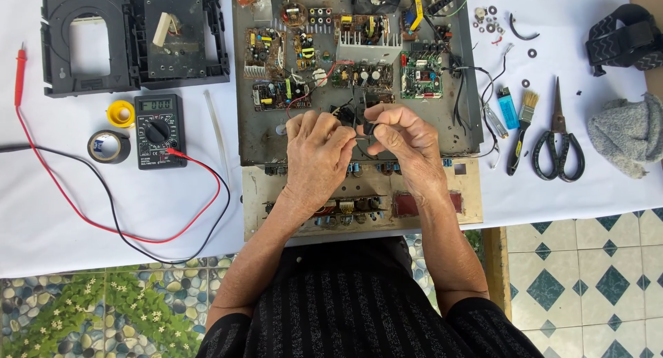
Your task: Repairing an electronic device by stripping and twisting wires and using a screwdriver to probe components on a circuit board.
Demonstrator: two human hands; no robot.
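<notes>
White-covered table (103,213) carries an opened grey metal chassis packed with circuit boards (359,74), frame centre. Left hand (318,154) and right hand (404,140) meet above it, fingers pinched together on a small dark component (364,128), raised for close work. Digital multimeter (159,130) lies left, within reach.
</notes>
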